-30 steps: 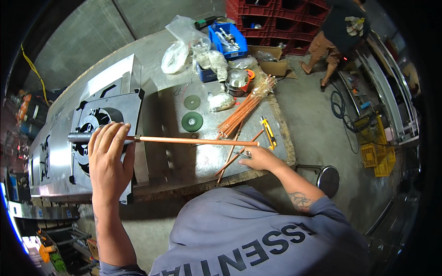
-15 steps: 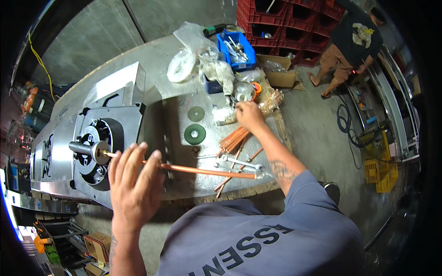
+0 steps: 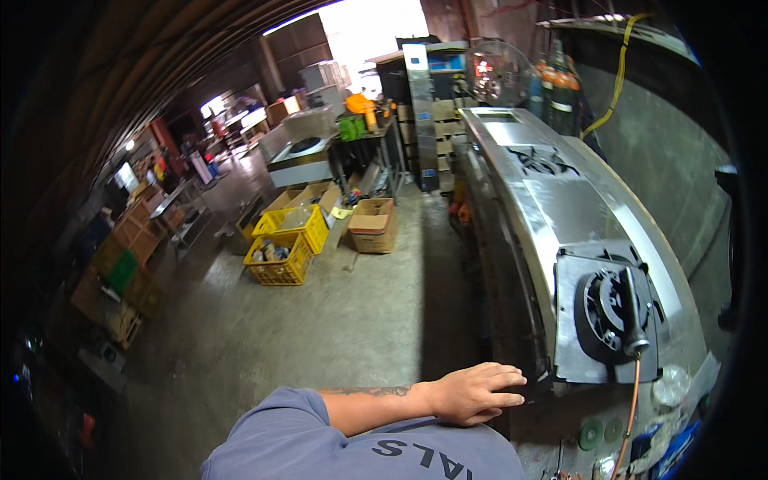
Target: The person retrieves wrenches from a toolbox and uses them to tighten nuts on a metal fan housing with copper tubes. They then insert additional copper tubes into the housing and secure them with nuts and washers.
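My left hand (image 3: 478,394) reaches across my body with its fingers stretched out, holding nothing. It is just left of a black square burner unit (image 3: 570,362), apart from it, which lies on a stainless steel top. Leaning over the round burner (image 3: 602,308) is a dark rod-like tube with a wide round end (image 3: 635,340). A thin copper pipe (image 3: 633,404) runs from that end toward the lower edge. Two green discs (image 3: 590,434) lie near the pipe. My right hand is out of view.
Yellow crates (image 3: 282,258) and a cardboard box (image 3: 373,226) stand on the concrete floor to the left. The long steel worktop (image 3: 570,210) stretches away on the right. Gas cylinders (image 3: 552,100), a fan and a yellow hose (image 3: 614,88) are behind it.
The view has swung far to the left, showing the workshop floor. My left hand is away from the copper pipe it was beside; my right hand has left the picture.
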Demonstrator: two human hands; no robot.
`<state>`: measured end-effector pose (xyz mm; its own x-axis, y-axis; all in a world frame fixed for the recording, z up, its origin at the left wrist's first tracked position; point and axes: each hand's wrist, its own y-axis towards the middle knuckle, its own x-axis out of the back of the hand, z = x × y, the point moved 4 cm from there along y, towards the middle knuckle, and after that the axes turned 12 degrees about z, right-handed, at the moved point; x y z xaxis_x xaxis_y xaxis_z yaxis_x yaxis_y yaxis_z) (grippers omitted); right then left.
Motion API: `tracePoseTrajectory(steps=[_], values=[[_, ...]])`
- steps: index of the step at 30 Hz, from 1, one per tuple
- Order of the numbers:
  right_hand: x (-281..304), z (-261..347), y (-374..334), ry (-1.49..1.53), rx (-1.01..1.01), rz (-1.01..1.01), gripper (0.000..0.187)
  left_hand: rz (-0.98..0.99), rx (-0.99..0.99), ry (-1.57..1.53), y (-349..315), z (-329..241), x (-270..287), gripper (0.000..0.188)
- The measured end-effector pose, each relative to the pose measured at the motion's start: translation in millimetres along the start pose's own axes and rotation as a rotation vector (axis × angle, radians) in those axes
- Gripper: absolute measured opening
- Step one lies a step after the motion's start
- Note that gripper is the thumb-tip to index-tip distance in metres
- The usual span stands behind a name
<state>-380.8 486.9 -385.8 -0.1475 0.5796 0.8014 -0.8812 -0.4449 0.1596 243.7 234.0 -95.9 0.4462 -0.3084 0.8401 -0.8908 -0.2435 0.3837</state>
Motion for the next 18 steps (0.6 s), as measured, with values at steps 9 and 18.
tracePoseTrajectory(steps=[9,18], values=[[-71.5,242.5,-184.1,0.392,0.386,0.452,0.049,-0.046,0.096,0.049,-99.5,29.3,34.8,0.041],[-111.8,294.8,-308.4,0.512,0.312,0.791,0.046,-0.053,0.153,-0.067,-235.0,52.6,74.1,0.033]])
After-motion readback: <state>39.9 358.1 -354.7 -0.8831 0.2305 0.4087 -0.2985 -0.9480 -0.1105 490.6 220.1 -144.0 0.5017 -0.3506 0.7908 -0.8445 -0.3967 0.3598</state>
